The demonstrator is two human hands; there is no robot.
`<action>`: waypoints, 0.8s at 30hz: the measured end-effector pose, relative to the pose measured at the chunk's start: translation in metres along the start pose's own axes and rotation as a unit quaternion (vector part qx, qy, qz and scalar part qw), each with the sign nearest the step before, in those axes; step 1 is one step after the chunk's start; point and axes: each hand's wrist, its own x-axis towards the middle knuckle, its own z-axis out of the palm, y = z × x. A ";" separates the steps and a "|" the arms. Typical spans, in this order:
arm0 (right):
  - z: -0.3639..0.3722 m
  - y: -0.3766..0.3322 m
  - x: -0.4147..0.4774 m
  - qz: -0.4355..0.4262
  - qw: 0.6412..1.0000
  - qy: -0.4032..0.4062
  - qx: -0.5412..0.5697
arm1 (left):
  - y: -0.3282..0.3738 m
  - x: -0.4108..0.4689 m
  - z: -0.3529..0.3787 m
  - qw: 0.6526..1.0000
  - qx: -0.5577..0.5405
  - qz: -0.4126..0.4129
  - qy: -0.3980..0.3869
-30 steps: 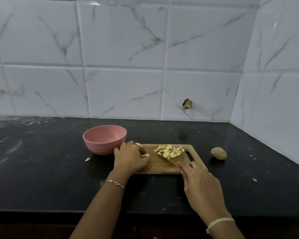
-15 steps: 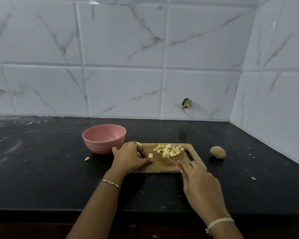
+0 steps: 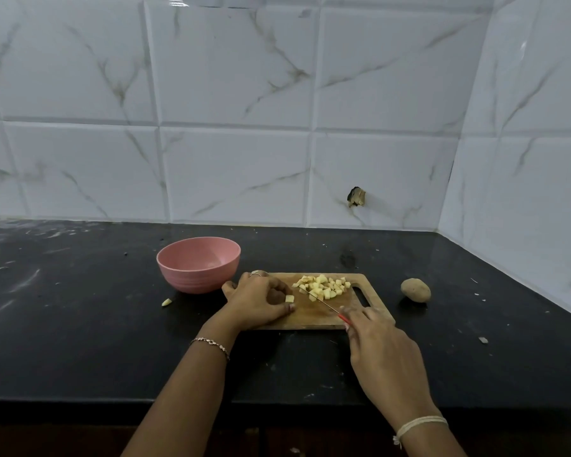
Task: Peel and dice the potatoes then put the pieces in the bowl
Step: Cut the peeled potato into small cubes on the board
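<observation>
Black counter [image 3: 80, 324], right hand [image 3: 383, 354] around knife [image 3: 323, 303]

potato | the piece your left hand [image 3: 257, 301] pinned a second ago is now one cube [image 3: 289, 298] on the board [image 3: 310, 319], just beside your fingers [image 3: 277, 291] | knife [image 3: 320, 301] | tip back at the left edge of the pile [image 3: 323, 286]

Matt pink plastic bowl [image 3: 198, 279]; wooden chopping board [image 3: 310, 319], dull and knife-scored; knife [image 3: 320, 301], thin bright metal blade, red plastic handle; smooth-cut pale potato cube [image 3: 289, 298]; rough-skinned whole potato [image 3: 415, 290]; smudged black stone counter [image 3: 80, 324]; glossy marbled wall tiles [image 3: 234, 176].
</observation>
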 end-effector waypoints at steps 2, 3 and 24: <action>0.000 0.001 0.000 -0.003 1.000 0.000 0.009 | 0.002 -0.001 0.001 1.000 -0.008 0.005 0.012; -0.001 0.001 0.000 -0.006 1.000 0.000 0.015 | 0.003 -0.002 0.001 1.000 -0.009 0.007 0.018; 0.003 -0.007 0.000 -0.060 0.997 -0.027 0.043 | 0.006 -0.001 0.009 0.992 0.018 -0.021 0.121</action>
